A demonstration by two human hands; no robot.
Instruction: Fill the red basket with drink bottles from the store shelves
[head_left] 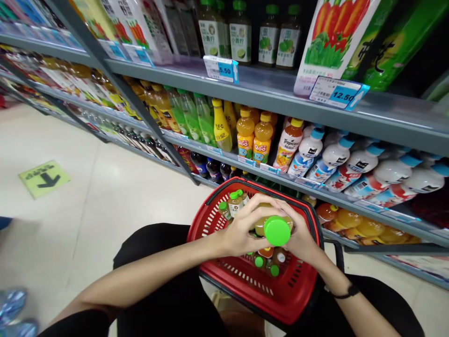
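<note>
A drink bottle with a bright green cap (277,230) is held upright between both my hands, over a red shopping basket (242,277). From the left side, my left hand (242,227) curls its fingers and thumb round it. My right hand (301,229) wraps the bottle from the other side; a dark band circles that wrist. Most of the bottle's body and its label are hidden by my fingers and the cap. Below in the basket lie several small green-capped bottles (259,262), and more small bottles (235,204) stand at its far left.
Shelves of drinks rise just beyond the basket, with orange juice bottles (264,135) and white blue-capped bottles (308,150). A shelf edge with price tags (220,69) juts out above. The basket's black handle (338,255) hangs at its right. A green arrow sticker (44,179) marks the floor.
</note>
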